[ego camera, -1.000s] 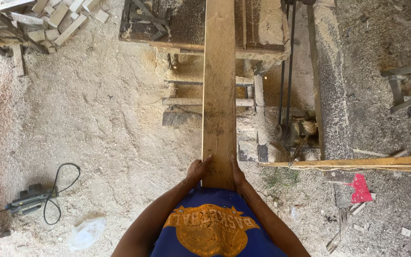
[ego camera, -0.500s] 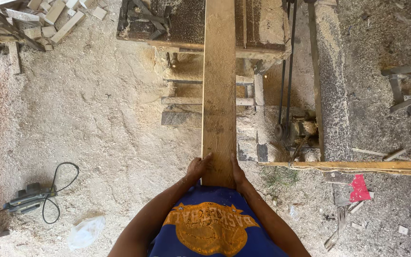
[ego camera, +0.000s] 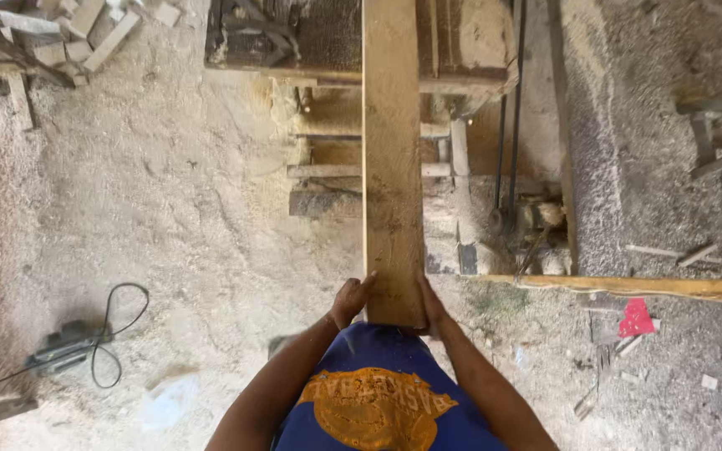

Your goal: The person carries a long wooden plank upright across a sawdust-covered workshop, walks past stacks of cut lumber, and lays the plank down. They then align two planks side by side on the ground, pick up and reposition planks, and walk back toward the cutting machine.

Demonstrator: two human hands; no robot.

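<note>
A long pale wooden plank (ego camera: 392, 159) runs straight away from me, its far end over a sawdust-covered machine table (ego camera: 327, 42) at the top. My left hand (ego camera: 349, 299) grips the plank's near left edge. My right hand (ego camera: 429, 305) grips the near right edge, partly hidden under the board. The plank's near end sits against my waist, above my blue shirt with an orange print.
Sawdust covers the ground. A power tool with a black looped cord (ego camera: 73, 347) lies at lower left. Wood offcuts (ego camera: 77, 33) pile at upper left. A long lath (ego camera: 628, 286) lies crosswise at right, beside a red scrap (ego camera: 635, 318). Belts (ego camera: 507, 125) hang right of the plank.
The plank has slid slightly forward toward the machine, and both hands have stayed on its near end.
</note>
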